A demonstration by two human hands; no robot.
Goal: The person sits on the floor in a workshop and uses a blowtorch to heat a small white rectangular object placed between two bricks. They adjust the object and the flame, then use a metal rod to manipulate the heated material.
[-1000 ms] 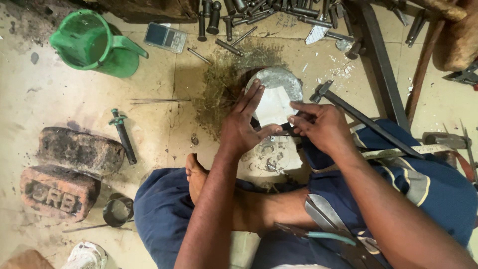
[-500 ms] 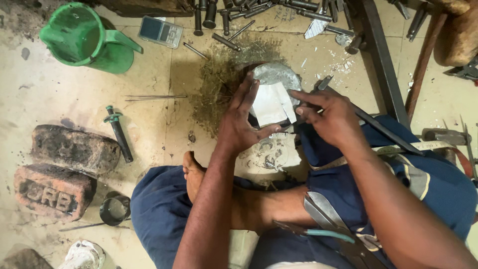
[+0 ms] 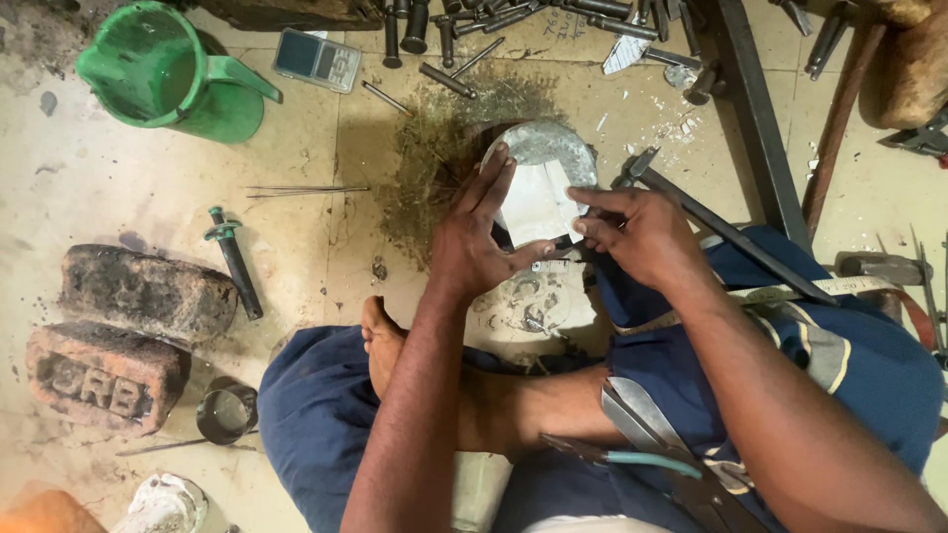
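Our left hand [image 3: 476, 242] spreads over the near edge of a pale, flat metal sheet piece [image 3: 538, 202], fingers stretched up along its left side and thumb hooked under its lower edge, so it grips the piece and presses it down. Our right hand [image 3: 632, 232] is curled shut, its fingertips pinching the lower right corner of the same piece; whether a small tool sits inside that pinch we cannot tell. The sheet piece lies on a round grey metal block [image 3: 543, 148] on the floor, just ahead of our crossed legs and bare foot [image 3: 380, 341].

A long dark metal bar [image 3: 731, 232] runs from beside the block across our right thigh. A pair of large shears [image 3: 642, 434] with a teal-wrapped handle rests on our lap. A patch of dark filings and dust [image 3: 434, 148] surrounds the block on its left.

Farther left, a short dark punch with a green collar [image 3: 235, 262] lies on the tiles, and beyond it two worn bricks [image 3: 118, 336] sit side by side. A green plastic jug [image 3: 163, 74] stands at the top left, with a small pocket scale [image 3: 316, 59] just beside it. A row of dark steel punches [image 3: 474, 25] lies along the top edge.
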